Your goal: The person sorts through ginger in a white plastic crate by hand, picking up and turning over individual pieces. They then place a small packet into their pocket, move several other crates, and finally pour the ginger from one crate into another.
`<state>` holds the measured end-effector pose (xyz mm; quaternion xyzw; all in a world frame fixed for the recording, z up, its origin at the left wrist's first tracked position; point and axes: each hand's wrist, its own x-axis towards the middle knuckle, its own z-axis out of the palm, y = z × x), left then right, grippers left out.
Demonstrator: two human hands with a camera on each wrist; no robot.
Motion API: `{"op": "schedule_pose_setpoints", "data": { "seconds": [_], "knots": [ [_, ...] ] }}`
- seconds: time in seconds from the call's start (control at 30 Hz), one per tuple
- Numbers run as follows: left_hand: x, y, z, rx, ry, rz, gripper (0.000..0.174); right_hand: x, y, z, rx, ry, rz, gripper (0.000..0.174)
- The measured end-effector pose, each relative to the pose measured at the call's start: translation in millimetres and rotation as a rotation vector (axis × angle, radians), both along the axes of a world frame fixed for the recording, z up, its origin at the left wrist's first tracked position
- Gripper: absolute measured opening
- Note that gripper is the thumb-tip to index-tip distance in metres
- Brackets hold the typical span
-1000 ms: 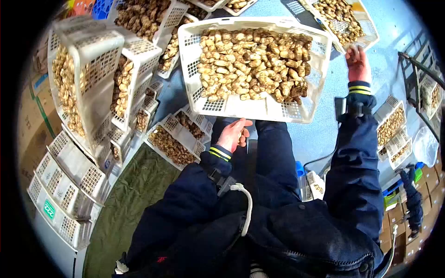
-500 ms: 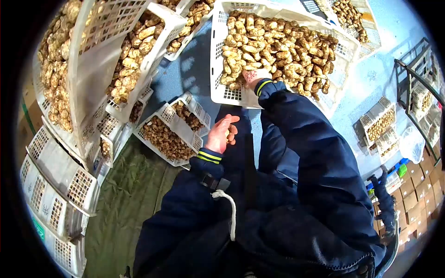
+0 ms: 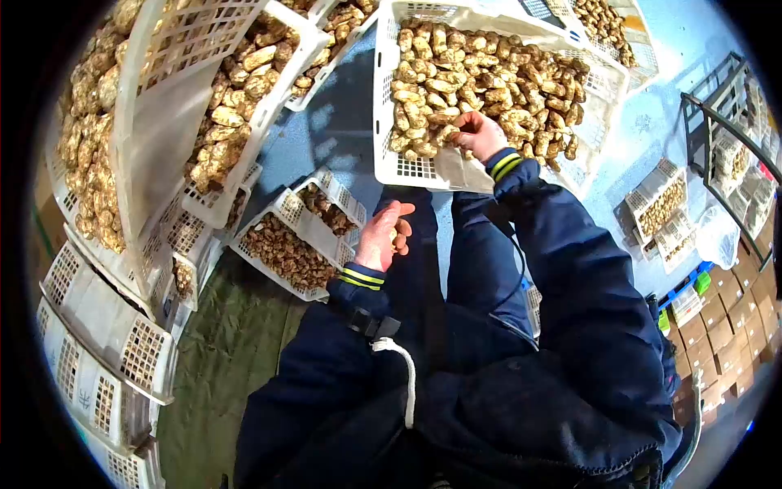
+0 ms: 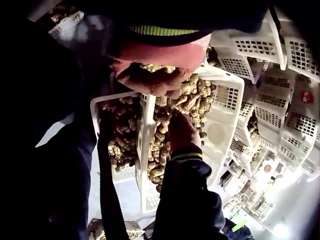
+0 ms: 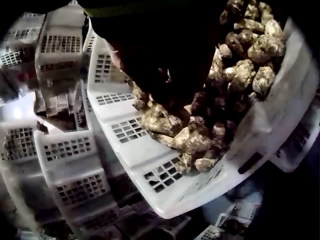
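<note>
A white plastic crate [image 3: 393,167] of stubby, brown-and-cream mushrooms [image 3: 489,77] lies in front of me in the head view. My right hand [image 3: 486,138] is at the crate's near side, thumb and fingers pinching a mushroom [image 3: 446,135] at the edge of the pile. In the right wrist view the hand is mostly dark, with mushrooms [image 5: 160,122] just beyond it. My left hand [image 3: 381,238] hangs to the left, outside the crate, its fingers curled round a pale mushroom [image 4: 157,67] that shows mostly in the left wrist view.
Tall stacked crates [image 3: 122,163] of mushrooms rise close on the left. Below them lie a smaller crate [image 3: 285,253] of darker mushrooms and a green cloth [image 3: 236,350]. At right are a dark metal rack [image 3: 705,122], small crates [image 3: 660,208] and cardboard boxes [image 3: 725,318].
My right hand has come from beyond the crate's right side into its near edge, then shifted slightly right with a mushroom pinched. The left hand keeps its mushroom outside the crate.
</note>
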<state>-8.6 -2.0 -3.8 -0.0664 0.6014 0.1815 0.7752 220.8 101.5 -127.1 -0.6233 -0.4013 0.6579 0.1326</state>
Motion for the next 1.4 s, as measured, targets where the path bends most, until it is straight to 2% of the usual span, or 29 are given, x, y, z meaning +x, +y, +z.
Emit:
{"op": "schedule_pose_setpoints", "data": {
  "seconds": [0.03, 0.1, 0.17, 0.23, 0.3, 0.33, 0.37, 0.4, 0.43, 0.5, 0.53, 0.6, 0.67, 0.7, 0.73, 0.77, 0.8, 0.83, 0.9, 0.97, 1.03, 1.07, 1.1, 1.13, 1.23, 1.27, 1.3, 1.37, 1.4],
  "knots": [
    [1.5, 4.5, -1.1, -0.009, 0.007, -0.005, 0.044, 9.8, -3.8, 2.6, -0.103, 0.294, -0.254, 0.02],
    [6.9, 18.2, 6.7, 0.04, 0.016, 0.018, 0.043, 23.8, -11.9, 7.1, -0.15, 0.779, -0.43, 0.02],
    [17.4, 30.0, 11.2, 0.082, 0.026, -0.011, 0.046, 20.7, -7.2, 51.2, -0.211, 0.694, -0.44, 0.02],
    [31.0, 42.2, 15.2, 0.122, -0.019, -0.045, 0.05, 21.4, -5.1, 66.6, -0.149, 0.802, -0.319, 0.021],
    [48.6, 53.5, 24.8, 0.175, -0.039, -0.063, 0.056, 21.0, -9.4, 79.2, -0.173, 0.794, -0.346, 0.022],
    [56.4, 54.0, 23.4, 0.184, -0.054, -0.042, 0.056, 21.3, -8.0, 88.8, -0.22, 0.78, -0.338, 0.025],
    [63.7, 54.6, 22.9, 0.191, -0.071, -0.021, 0.056, 26.5, -19.2, 78.1, -0.191, 0.858, -0.324, 0.037],
    [70.8, 61.8, 29.8, 0.219, -0.059, -0.078, 0.048, 27.1, -19.5, 84.3, -0.169, 0.945, -0.338, 0.042],
    [75.9, 60.8, 28.8, 0.221, -0.058, -0.085, 0.048, 25.2, -17.9, 95.9, -0.145, 1.032, -0.351, 0.046],
    [86.0, 58.9, 28.4, 0.257, -0.048, -0.035, 0.036, 24.2, -14.7, 122.0, -0.145, 0.904, -0.365, 0.062],
    [91.4, 59.7, 29.1, 0.247, 0.018, -0.084, 0.03, 28.8, -16.6, 120.9, -0.164, 0.894, -0.34, 0.058],
    [98.0, 53.6, 27.3, 0.234, 0.014, -0.106, 0.031, 40.3, -21.4, 111.9, -0.183, 0.889, -0.322, 0.053],
    [99.0, 45.7, 22.8, 0.213, -0.039, -0.137, 0.036, 59.3, -23.3, 93.5, -0.008, 0.766, -0.285, 0.051],
    [97.5, 40.4, 23.0, 0.231, -0.078, -0.152, 0.038, 67.9, -14.4, 96.5, -0.01, 0.701, -0.437, 0.049],
    [96.1, 35.3, 22.1, 0.186, -0.095, -0.162, 0.038, 86.8, -9.9, 79.3, 0.071, 0.575, -0.473, 0.05],
    [95.1, 31.3, 20.8, 0.142, -0.115, -0.172, 0.038, 100.1, 2.7, 85.5, 0.026, 0.633, -0.645, 0.051],
    [93.9, 28.2, 19.9, 0.138, -0.117, -0.173, 0.038, 125.9, 5.8, 55.7, 0.046, 0.792, -0.728, 0.052],
    [91.8, 24.7, 18.5, 0.093, -0.109, -0.162, 0.038, 125.8, 16.7, 59.5, 0.161, 0.398, -0.79, 0.052],
    [84.3, 20.6, 15.7, 0.048, -0.101, -0.145, 0.037, 136.5, 36.7, 57.2, 0.288, 0.194, -0.825, 0.055],
    [75.9, 17.4, 13.6, 0.06, -0.085, -0.092, 0.038, 127.6, 37.3, 42.7, 0.589, -0.238, -0.538, 0.055],
    [69.4, 17.1, 11.7, 0.071, -0.053, -0.085, 0.04, 106.4, 29.5, 48.8, 0.74, -0.587, 0.153, 0.044],
    [64.9, 15.9, 10.3, 0.064, -0.046, -0.1, 0.041, 85.8, 28.4, 62.7, 0.498, -0.554, 0.548, 0.031],
    [60.7, 14.4, 9.2, 0.057, -0.042, -0.116, 0.042, 60.8, 22.3, 50.3, 0.302, -0.541, 0.813, 0.025],
    [56.6, 12.9, 8.8, 0.047, -0.034, -0.064, 0.038, 47.3, 11.1, 30.2, 0.44, -0.452, 1.036, 0.024],
    [41.8, 8.6, 7.1, 0.058, -0.037, 0.019, 0.039, 12.1, -17.8, -26.5, 0.257, -0.623, 1.348, 0.024],
    [34.9, 9.0, 8.6, 0.067, -0.05, 0.039, 0.039, 26.0, -36.4, -80.9, 0.262, -0.641, 1.231, 0.024],
    [26.1, 7.3, 8.4, 0.064, -0.048, 0.044, 0.039, 21.0, -21.3, -42.9, 0.411, -0.708, 1.428, 0.024],
    [10.0, 6.0, 7.9, 0.07, -0.077, 0.057, 0.043, 70.6, -40.3, -89.8, 0.508, -0.695, 1.193, 0.021],
    [4.0, 5.4, 3.8, 0.052, -0.026, 0.008, 0.045, 74.9, -23.8, -41.9, 0.461, -0.783, 1.247, 0.019]
  ]
}}
